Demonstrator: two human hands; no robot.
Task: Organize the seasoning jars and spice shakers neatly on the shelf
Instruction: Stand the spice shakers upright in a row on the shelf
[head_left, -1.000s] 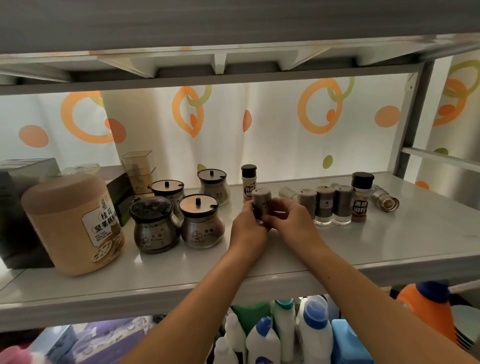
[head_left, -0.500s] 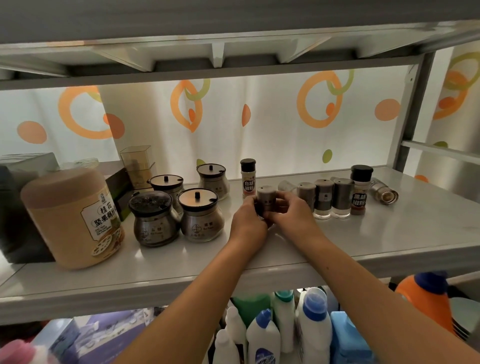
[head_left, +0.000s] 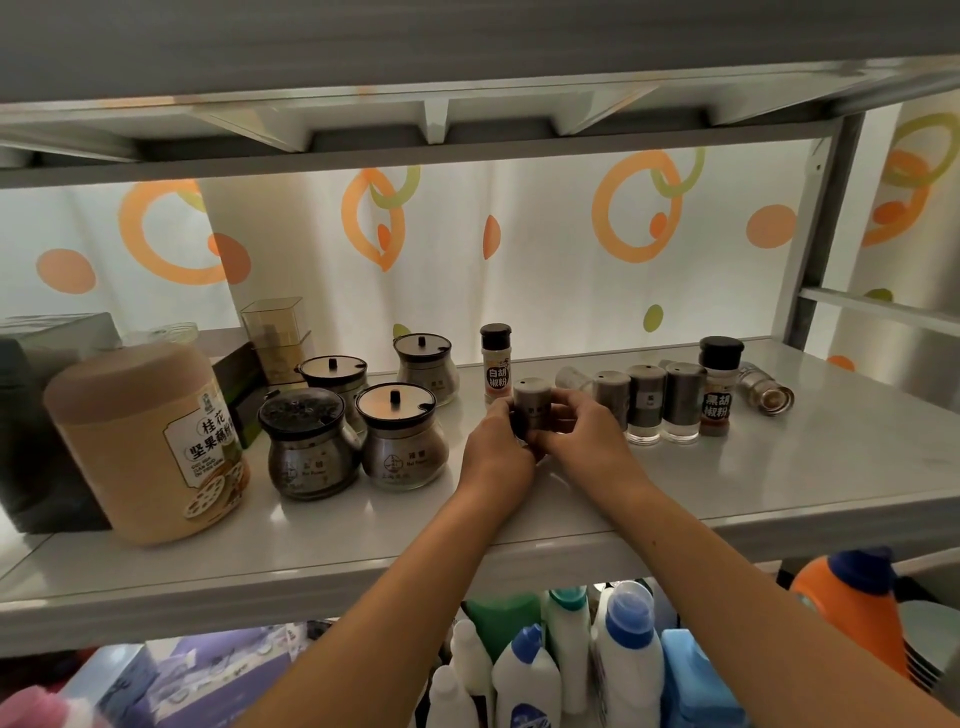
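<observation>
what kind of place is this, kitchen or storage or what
Probably a home pantry or utility shelving unit. Seasoning jars and spice shakers stand on the white shelf, cleaning bottles crowd the tier below, and a patterned curtain hangs behind.

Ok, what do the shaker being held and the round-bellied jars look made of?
Held shaker: seemingly brushed metal sleeve, matte grey sheen. Round-bellied jars: likely clear glass wrapped in a dull metal band, the glass showing below; dark lids, probably plastic.

White shelf (head_left: 779, 483) carries seasoning jars (head_left: 402, 441), spice shakers (head_left: 647, 402), tan canister (head_left: 145, 441)
</observation>
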